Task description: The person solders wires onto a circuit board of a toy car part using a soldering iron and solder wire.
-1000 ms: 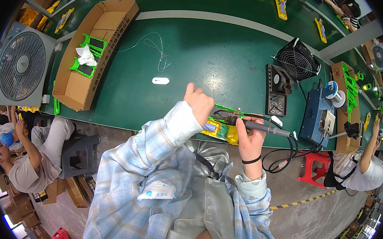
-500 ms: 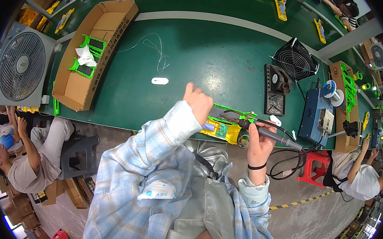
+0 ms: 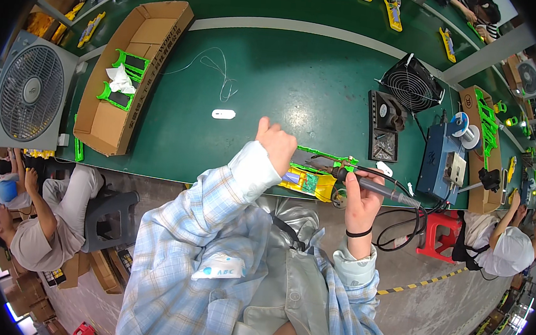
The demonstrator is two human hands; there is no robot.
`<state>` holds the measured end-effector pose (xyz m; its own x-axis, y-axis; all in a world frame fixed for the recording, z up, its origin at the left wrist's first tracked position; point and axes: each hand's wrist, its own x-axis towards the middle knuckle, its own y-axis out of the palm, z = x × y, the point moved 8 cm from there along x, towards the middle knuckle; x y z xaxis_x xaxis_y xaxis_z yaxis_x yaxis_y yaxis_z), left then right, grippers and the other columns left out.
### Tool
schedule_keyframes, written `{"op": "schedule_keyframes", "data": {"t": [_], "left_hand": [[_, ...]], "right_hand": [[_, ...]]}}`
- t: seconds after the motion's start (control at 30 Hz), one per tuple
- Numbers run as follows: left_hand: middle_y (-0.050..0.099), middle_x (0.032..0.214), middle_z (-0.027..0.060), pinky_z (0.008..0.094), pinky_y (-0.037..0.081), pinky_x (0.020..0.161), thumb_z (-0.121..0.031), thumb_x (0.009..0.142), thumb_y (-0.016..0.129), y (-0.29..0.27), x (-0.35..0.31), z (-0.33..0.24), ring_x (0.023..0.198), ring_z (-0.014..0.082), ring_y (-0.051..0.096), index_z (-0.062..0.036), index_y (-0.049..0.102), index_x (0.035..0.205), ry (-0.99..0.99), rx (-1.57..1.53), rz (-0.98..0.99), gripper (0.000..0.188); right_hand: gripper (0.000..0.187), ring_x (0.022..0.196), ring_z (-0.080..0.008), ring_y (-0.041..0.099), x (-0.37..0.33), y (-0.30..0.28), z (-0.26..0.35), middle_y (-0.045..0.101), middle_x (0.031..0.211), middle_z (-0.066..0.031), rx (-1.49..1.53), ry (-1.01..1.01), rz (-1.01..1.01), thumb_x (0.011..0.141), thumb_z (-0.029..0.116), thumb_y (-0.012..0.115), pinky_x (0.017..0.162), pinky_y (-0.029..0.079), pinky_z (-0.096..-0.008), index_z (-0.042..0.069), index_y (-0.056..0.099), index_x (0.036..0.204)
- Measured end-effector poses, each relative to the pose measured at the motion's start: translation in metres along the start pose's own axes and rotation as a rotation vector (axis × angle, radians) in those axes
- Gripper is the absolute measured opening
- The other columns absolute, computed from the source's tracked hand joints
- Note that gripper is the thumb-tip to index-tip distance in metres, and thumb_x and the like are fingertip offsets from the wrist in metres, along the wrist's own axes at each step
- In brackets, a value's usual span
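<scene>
My right hand (image 3: 363, 203) grips a soldering iron (image 3: 380, 187) with a dark grey handle, its metal tip pointing left over the work at the table's front edge. Below the tip sits a yellow plastic housing (image 3: 323, 189) with a green circuit board (image 3: 309, 183) inside. A bright green plastic frame (image 3: 319, 154) lies just behind it. My left hand (image 3: 276, 148) is closed at the left end of these parts, thumb up; its fingertips and whatever they hold are hidden.
A cardboard box (image 3: 88, 129) with green parts stands left, beside a box fan (image 3: 31, 91). Right are a small black fan (image 3: 411, 87), an iron stand (image 3: 386, 110), a blue soldering station (image 3: 433, 158) and a solder spool (image 3: 470, 137). A white oval piece (image 3: 224, 113) lies mid-table. Co-workers sit on both sides.
Both hands and the soldering iron have barely moved; the iron's tip stays over the housing. The co-worker at the right has shifted arms slightly.
</scene>
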<state>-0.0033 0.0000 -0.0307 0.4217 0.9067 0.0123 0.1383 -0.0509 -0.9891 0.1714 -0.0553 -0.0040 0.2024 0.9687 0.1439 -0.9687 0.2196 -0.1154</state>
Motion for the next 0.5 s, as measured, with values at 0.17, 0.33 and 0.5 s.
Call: {"op": "schedule_keyframes", "data": {"t": [0.17,0.33,0.5], "left_hand": [[0.053,0.05,0.009,0.0373,0.031,0.076,-0.007,0.051,0.06,-0.0012,-0.0005,0.0016,0.062,0.0239,0.051,-0.0104,0.062,0.05,-0.009,-0.001,-0.042,0.004],[0.053,0.05,0.0089,0.0374,0.031,0.076,-0.007,0.051,0.06,-0.0016,-0.001,0.0016,0.062,0.0241,0.051,-0.0105,0.062,0.05,-0.011,-0.016,-0.049,0.004],[0.054,0.051,0.0084,0.0372,0.03,0.076,-0.006,0.051,0.061,-0.0012,-0.0006,0.0021,0.063,0.0235,0.052,-0.0116,0.062,0.05,-0.006,0.001,-0.033,0.006]], "right_hand": [[0.015,0.065,-0.0094,0.044,0.0002,-0.0005,0.0029,0.047,0.083,-0.0045,-0.007,-0.031,-0.015,0.078,0.007,0.062,0.057,0.037,-0.0218,-0.002,0.05,0.081],[0.015,0.066,-0.0098,0.045,0.0001,-0.0002,0.001,0.047,0.083,-0.0048,0.004,-0.021,-0.01,0.078,0.006,0.062,0.058,0.038,-0.0221,-0.002,0.05,0.082],[0.015,0.068,-0.0101,0.046,0.001,0.0009,0.0021,0.047,0.084,-0.0051,0.022,-0.01,-0.005,0.078,0.006,0.061,0.059,0.039,-0.0224,-0.003,0.05,0.082]]}}
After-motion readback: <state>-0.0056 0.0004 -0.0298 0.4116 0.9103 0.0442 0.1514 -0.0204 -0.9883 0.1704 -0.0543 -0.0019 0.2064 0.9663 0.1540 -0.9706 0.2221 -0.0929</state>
